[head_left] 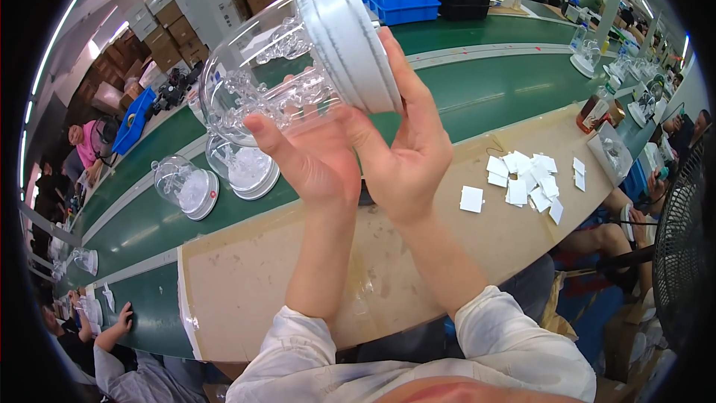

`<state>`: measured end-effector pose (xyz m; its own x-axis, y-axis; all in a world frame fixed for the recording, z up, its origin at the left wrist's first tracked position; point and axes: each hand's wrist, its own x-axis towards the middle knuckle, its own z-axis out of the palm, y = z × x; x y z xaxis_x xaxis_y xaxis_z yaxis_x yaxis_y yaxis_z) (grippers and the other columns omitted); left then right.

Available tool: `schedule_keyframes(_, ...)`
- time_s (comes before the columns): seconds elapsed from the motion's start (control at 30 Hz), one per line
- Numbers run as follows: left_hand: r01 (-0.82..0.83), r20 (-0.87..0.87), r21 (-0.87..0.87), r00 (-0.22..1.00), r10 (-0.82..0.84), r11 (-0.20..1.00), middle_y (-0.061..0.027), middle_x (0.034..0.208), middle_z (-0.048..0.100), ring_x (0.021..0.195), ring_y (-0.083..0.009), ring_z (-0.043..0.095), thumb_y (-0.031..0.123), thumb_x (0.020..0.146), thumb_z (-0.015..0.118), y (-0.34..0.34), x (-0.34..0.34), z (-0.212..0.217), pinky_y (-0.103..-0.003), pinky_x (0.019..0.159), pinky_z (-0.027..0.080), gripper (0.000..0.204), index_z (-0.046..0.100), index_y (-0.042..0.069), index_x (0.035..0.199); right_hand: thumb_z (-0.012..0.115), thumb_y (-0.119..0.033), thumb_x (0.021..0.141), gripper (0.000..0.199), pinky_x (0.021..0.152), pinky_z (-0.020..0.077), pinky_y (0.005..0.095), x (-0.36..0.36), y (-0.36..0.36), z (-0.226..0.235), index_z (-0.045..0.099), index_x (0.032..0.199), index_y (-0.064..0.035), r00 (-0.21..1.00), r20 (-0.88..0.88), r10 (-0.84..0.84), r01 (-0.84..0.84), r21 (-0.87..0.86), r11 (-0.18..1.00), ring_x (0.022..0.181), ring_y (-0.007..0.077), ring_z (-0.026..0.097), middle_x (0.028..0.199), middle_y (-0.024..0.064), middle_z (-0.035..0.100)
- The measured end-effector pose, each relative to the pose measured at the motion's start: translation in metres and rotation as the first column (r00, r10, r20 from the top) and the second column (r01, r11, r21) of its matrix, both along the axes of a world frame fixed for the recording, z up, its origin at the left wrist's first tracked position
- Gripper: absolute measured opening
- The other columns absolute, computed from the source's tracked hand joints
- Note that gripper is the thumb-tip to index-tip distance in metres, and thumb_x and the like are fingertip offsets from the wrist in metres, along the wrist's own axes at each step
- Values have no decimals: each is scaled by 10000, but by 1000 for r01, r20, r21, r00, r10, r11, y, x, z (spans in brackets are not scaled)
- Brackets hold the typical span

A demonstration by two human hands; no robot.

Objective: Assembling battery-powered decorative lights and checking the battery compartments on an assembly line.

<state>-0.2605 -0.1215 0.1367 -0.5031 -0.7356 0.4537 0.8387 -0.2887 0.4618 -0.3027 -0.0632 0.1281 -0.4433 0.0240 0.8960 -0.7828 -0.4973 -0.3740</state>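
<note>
A clear dome ornament with a thick white round base is held up in both hands, tipped on its side with the base toward the upper right. Through the dome, clear figures show. Beneath the dome is my left hand, its palm up and its thumb against the clear wall. My right hand grips the base, fingers along its underside and thumb near the rim. Two similar dome ornaments stand on the green conveyor belt to the left. Several small white square plates lie in a loose pile to the right.
A brown board covers the near worktop. At its right end stand a bottle and an open box; a black fan is beyond. Blue and black crates sit behind the belt. A co-worker's hand rests at lower left.
</note>
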Motion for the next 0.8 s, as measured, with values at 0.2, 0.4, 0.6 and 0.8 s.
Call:
schedule_keyframes(0.2, -36, -14, 10, 999, 36, 999, -166, 1420, 299, 1350, -320, 314, 728, 840, 508, 2, -1, -3, -457, 1106, 312, 1007, 151, 20, 1459, 707, 77, 792, 595, 1007, 467, 376, -2, 9, 5, 473, 1338, 69, 999, 2, 35, -35, 75, 997, 1254, 260, 515, 1416, 199, 473)
schedule_keyframes(0.4, -42, -21, 25, 999, 42, 999, -183, 1466, 280, 1375, -337, 292, 701, 834, 540, -9, 0, -3, -487, 1132, 288, 1004, 168, 14, 1466, 708, 83, 776, 630, 1026, 447, 374, -2, 10, 8, 463, 1356, 46, 997, -6, 81, -79, 121, 990, 1270, 269, 501, 1431, 196, 457)
schedule_keyframes(0.6, 156, -48, 92, 987, -152, 983, -181, 1481, 276, 1378, -331, 292, 678, 830, 565, -26, 16, 3, -489, 1139, 288, 983, 185, 37, 1473, 719, 59, 762, 617, 1084, 376, 392, 2, 9, 7, 488, 1332, 13, 983, 47, 176, -179, 68, 982, 1306, 284, 467, 1422, 180, 467)
schedule_keyframes(0.8, 233, -71, 165, 972, -225, 958, -183, 1474, 296, 1366, -327, 309, 664, 820, 595, -22, 14, 1, -480, 1135, 298, 985, 203, 29, 1462, 697, 80, 768, 462, 1056, 404, 397, -8, 4, -2, 601, 1216, 24, 994, -95, 50, -44, 70, 997, 1271, 297, 509, 1330, 194, 558)
